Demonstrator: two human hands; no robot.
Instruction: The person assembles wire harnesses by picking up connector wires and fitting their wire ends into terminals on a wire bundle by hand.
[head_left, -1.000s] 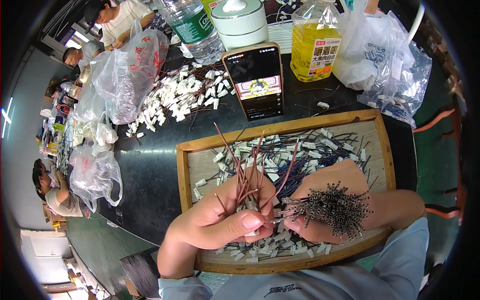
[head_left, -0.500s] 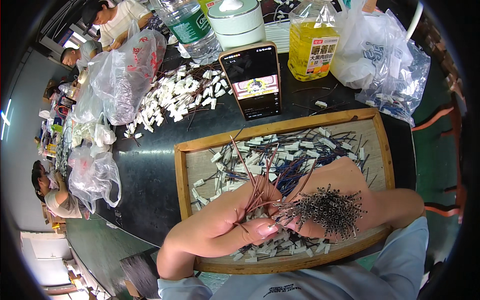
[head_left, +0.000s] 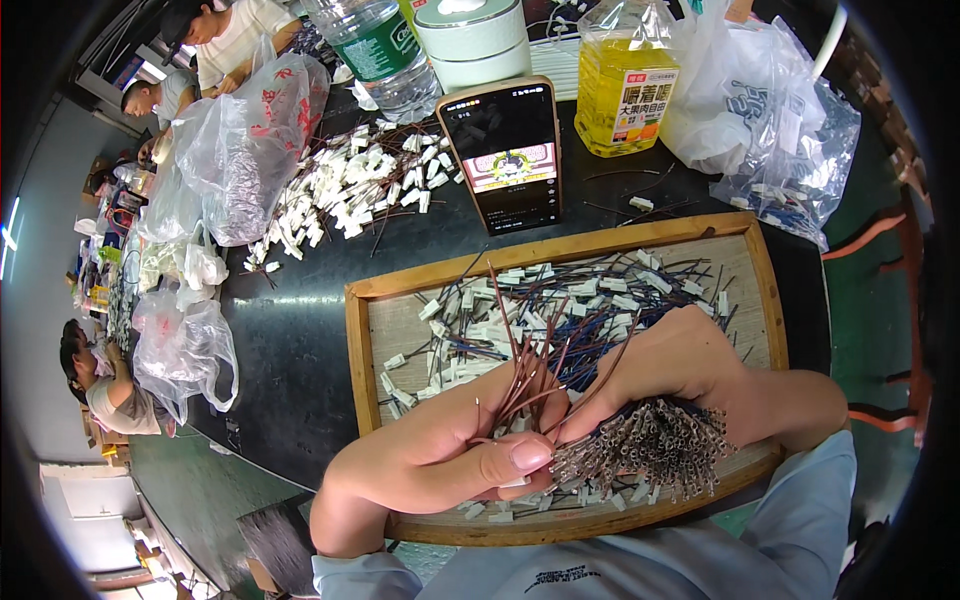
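Left hand (head_left: 440, 465) at lower centre of frame, fingers clenched round bunch of reddish-brown wires (head_left: 535, 365) fanning upward – thumb pressed across stems. Right hand (head_left: 690, 365) just right of it, gripping thick bundle of metal-tipped wire ends (head_left: 650, 455) that bristles toward lower right; hands touching at centre. Both over wooden tray (head_left: 560, 255) holding loose dark wires with white connectors (head_left: 560, 300). Above tray – phone (head_left: 505, 150) propped upright, pile of white connectors (head_left: 345, 185) upper left, yellow oil bottle (head_left: 625, 85) top, clear plastic bags (head_left: 780, 120) upper right.
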